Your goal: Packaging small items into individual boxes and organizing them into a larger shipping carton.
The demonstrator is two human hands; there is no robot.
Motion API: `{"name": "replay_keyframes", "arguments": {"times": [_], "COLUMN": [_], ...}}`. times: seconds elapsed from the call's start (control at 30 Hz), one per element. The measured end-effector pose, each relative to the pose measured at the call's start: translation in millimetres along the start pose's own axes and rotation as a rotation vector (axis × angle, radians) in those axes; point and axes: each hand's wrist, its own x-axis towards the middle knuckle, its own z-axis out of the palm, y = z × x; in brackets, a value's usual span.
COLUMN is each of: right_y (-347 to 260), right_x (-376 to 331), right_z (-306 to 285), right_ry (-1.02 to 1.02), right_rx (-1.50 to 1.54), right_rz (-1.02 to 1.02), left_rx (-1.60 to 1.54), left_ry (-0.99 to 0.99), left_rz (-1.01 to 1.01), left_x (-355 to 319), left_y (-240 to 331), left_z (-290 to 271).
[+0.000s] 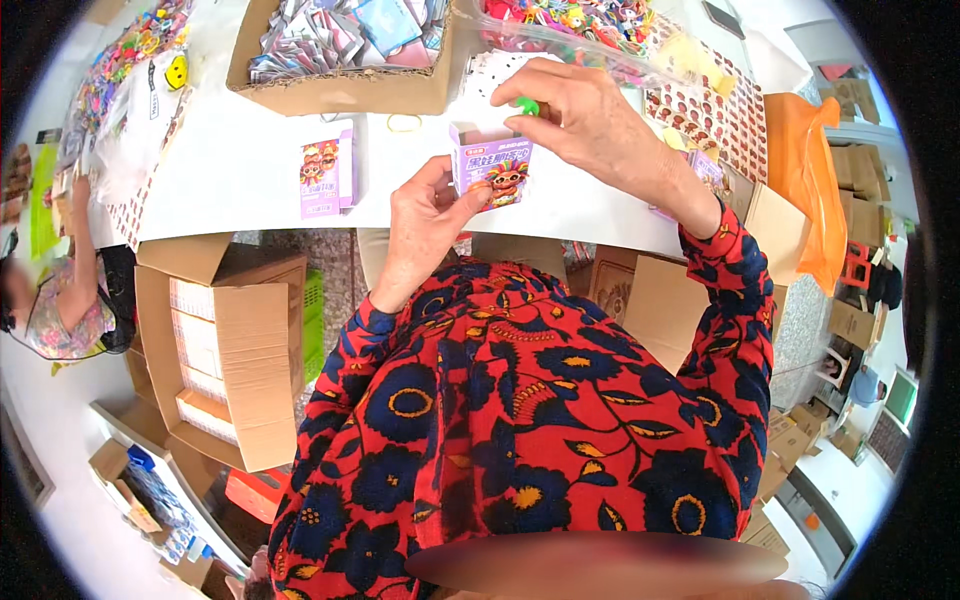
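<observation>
1. The left hand (425, 225) has its fingers (470, 200) clamped on the lower left corner of a small purple carton (492, 170), thumb against the printed front.
2. The right hand (590, 120) hangs over the top of the purple carton, its fingers (540, 125) pinched together on a small green piece (527, 105) right at the carton's open top.
3. The purple carton stands upright in the air just above the near edge of the white table (250, 160); its long axis runs top to bottom, the open end pointing away from the person and the printed face turned toward the camera.
4. A second purple carton (327, 178) stands on the table well to the left of the held carton, also upright.
5. Beyond the held carton lies a brown cardboard tray (340, 90) of folded flat packs, and to the right of that a clear bag (590, 25) of bright small toys.
6. Below and left of the held carton, on the floor, sits an open cardboard box (225, 340).
</observation>
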Motion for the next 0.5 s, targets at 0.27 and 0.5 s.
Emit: {"name": "replay_keyframes", "arguments": {"times": [0.27,0.5], "right_y": [-9,-11], "right_x": [-5,-16], "right_z": [-4,-17], "right_ry": [-0.088,0.206], "right_rx": [0.104,0.177], "right_rz": [0.044,0.131], "left_rx": [-0.046,-0.049], "left_ry": [-0.034,-0.042], "left_rz": [0.019,0.064], "left_x": [-1,-4], "left_y": [-4,2], "left_z": [2,1]}}
